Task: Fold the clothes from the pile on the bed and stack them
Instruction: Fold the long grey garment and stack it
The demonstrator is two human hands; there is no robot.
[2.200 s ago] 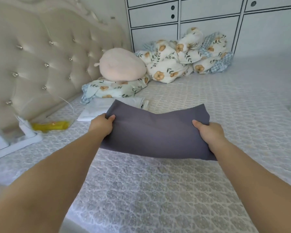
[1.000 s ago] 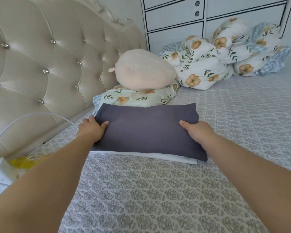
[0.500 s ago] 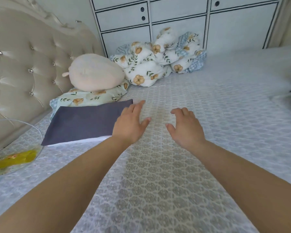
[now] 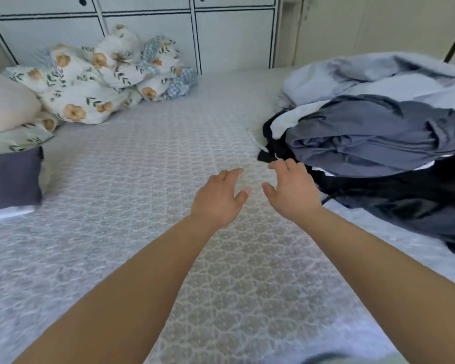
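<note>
The folded stack (image 4: 11, 179) is seen at the left bed (image 4: 142, 143) edge. The left hand (image 4: 218, 198) and right hand (image 4: 290, 191) are held open, empty. From the pile (image 4: 373, 143), only 1 garment should be lifted.

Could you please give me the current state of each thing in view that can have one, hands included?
Left hand: open, holding nothing, above the bed.
Right hand: open, holding nothing, by the pile's edge.
Clothes pile: unfolded, heaped.
Dark grey garment: folded flat, on top of a folded white garment.
Floral quilt: bunched up by the cabinet.
Cabinet doors: closed.
</note>
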